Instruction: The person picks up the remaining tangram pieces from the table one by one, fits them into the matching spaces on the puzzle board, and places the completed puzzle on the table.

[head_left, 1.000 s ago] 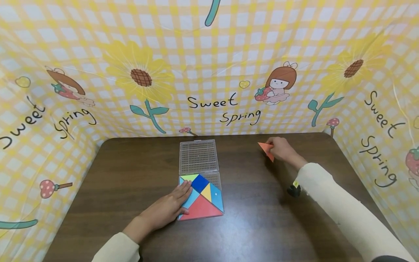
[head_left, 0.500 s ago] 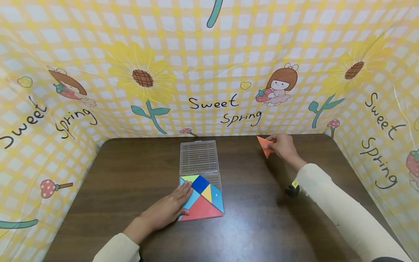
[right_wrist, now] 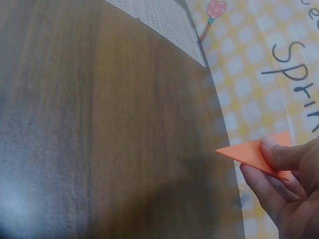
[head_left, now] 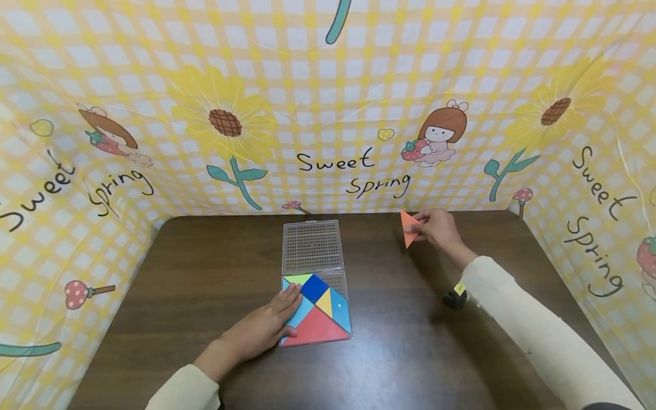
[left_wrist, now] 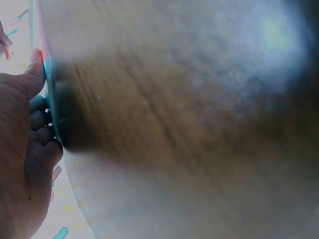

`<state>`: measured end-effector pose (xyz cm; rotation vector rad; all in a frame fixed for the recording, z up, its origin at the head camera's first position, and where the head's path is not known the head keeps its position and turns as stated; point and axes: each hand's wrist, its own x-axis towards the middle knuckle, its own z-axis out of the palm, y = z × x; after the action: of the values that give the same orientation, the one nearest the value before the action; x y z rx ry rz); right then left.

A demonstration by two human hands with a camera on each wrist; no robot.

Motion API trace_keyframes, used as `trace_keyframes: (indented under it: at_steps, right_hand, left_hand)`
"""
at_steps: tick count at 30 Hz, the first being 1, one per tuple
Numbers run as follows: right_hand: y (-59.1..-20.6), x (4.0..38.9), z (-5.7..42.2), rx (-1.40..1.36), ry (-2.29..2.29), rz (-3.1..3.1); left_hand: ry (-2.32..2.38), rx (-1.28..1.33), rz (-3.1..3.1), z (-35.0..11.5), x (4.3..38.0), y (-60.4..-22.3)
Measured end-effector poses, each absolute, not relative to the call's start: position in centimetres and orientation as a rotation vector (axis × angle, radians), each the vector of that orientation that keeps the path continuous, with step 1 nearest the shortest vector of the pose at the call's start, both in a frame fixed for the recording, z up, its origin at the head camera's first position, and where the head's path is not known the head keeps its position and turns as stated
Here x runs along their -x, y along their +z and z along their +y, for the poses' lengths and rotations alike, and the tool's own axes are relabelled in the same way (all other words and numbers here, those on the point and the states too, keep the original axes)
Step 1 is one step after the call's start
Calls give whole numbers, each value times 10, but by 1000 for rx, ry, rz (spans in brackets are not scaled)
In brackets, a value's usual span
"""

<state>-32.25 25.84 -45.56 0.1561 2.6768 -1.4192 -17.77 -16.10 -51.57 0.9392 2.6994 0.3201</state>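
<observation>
My right hand (head_left: 439,228) pinches an orange triangle tangram piece (head_left: 408,230) between thumb and fingers, raised above the back right of the table. In the right wrist view the thumb lies on the flat face of this triangle (right_wrist: 246,152), with fingers beneath. My left hand (head_left: 263,322) rests with extended fingers on the left side of the tangram case, covering part of the pieces. Inside its near half (head_left: 338,278) lie a red triangle (head_left: 320,329), a dark blue square (head_left: 314,288), a yellow triangle (head_left: 325,302), a green piece (head_left: 298,278) and blue pieces. A bare corner shows at upper right.
The case's transparent, perforated lid (head_left: 311,247) lies unfolded toward the back of the brown wooden table (head_left: 205,256). Checked cloth walls (head_left: 328,102) stand behind the table and along both sides. A black wrist camera (head_left: 455,299) hangs beneath the right sleeve.
My right hand has shifted slightly left with the orange triangle, which has turned to stand more upright in the head view. My left hand has stayed on the case.
</observation>
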Motion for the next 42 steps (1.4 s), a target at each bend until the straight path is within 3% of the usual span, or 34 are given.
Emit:
trace_keyframes:
  at_steps: [42]
  right_hand:
    - [-457, 315, 209, 27, -1386, 2682]
  left_hand:
    - [332, -952, 2687, -162, 178, -515]
